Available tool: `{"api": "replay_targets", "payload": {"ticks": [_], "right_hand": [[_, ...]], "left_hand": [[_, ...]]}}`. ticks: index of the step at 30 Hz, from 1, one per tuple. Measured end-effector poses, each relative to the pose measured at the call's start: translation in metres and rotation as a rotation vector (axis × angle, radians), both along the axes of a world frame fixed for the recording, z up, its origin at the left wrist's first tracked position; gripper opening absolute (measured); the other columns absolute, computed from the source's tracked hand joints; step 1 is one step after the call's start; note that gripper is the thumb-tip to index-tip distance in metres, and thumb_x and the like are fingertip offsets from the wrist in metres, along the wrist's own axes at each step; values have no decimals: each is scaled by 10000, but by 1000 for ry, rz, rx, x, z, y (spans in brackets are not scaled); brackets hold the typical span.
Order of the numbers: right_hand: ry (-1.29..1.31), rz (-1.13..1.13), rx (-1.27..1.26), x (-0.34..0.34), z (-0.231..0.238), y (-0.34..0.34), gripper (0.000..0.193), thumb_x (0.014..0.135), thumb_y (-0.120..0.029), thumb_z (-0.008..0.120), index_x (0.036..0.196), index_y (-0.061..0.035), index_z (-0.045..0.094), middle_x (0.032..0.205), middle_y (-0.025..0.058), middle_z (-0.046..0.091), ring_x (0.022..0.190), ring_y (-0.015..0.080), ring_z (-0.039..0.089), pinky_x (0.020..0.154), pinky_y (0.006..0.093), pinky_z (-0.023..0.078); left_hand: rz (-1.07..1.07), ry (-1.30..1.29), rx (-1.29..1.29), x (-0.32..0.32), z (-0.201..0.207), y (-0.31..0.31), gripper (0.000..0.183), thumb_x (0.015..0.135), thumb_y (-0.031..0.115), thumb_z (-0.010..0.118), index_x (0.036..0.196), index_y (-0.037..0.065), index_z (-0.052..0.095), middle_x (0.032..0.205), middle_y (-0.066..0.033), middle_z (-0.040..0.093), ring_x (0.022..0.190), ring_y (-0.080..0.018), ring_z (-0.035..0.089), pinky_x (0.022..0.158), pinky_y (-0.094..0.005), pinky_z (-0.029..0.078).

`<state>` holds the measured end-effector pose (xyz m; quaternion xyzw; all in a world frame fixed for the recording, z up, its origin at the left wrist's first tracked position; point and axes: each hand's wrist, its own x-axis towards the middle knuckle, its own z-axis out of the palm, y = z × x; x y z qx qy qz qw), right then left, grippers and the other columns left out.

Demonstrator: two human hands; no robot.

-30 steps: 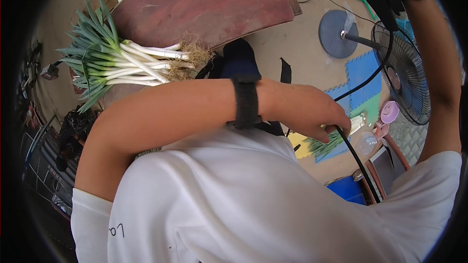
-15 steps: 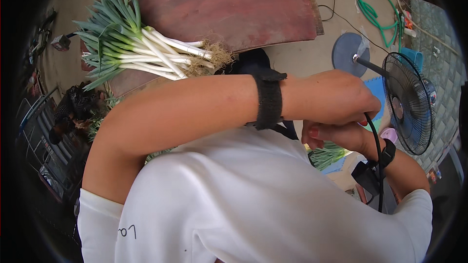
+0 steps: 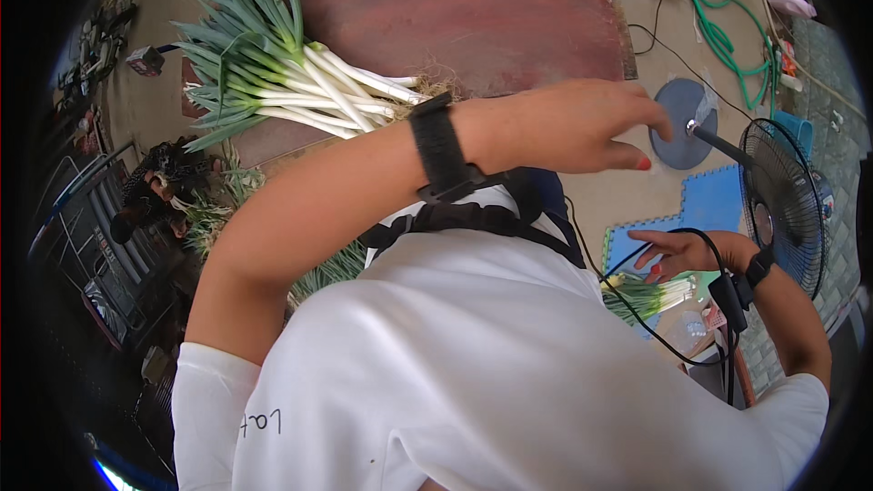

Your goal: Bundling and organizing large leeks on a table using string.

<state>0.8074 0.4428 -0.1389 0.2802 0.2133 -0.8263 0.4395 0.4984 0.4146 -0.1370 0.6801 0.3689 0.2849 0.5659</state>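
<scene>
My left hand (image 3: 582, 130) hovers over the space right of the table's near edge, index finger and thumb apart, holding nothing that I can see. A black strap (image 3: 438, 145) circles its wrist. Lower right, my right hand (image 3: 677, 255) has its fingers spread. A thin black cable (image 3: 657, 338) loops across the back of this hand and hangs below it. On the right wrist is a black band with a small black box (image 3: 729, 293). The pile of leeks (image 3: 309, 82), white stalks with rooty ends, lies on the dark red table (image 3: 464, 18), partly behind my left forearm.
A black standing fan (image 3: 784, 209) with a round base (image 3: 682, 123) is at the right. A green hose (image 3: 727, 23) coils on the floor behind it. Blue foam mats (image 3: 714, 200) and more leeks (image 3: 650, 298) lie beside my right hand. Another person (image 3: 164, 182) is at the left.
My hands, together at the black cable before, have come apart. The left hand has moved left and opened; the right has opened, with the cable now draped across it.
</scene>
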Motion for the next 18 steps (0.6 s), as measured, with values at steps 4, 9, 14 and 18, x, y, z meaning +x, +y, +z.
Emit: {"api": "replay_targets", "payload": {"ticks": [4,9,14,18], "right_hand": [[277,659,754,15,2,-3,684,888,-147,554,1445,-136,156,1102,157,584,1009,207,583,893,322,456],[934,1026,805,78,-11,-12,745,893,-113,540,1461,-200,66,1018,180,624,925,259,626,782,336,500],[-398,678,79,103,-20,56,563,802,-78,587,1341,-132,432,1017,127,655,893,194,631,809,297,500],[-119,1275,900,57,-37,164,356,781,-131,557,1131,-122,621,935,77,678,866,218,645,775,339,491]], "left_hand": [[313,72,-408,-75,-13,-54,378,894,175,564,1239,48,474,1182,-78,547,1088,-206,520,919,-316,423],[540,121,-756,-127,-3,-161,408,911,164,546,1280,34,433,1192,-99,541,1112,-190,511,938,-310,409],[726,43,-908,-140,4,-217,389,911,150,534,1269,27,445,1188,-103,548,1107,-183,515,941,-309,393],[842,52,-905,-143,8,-222,378,900,132,538,1256,28,467,1149,-93,570,1088,-177,515,962,-295,369]]}}
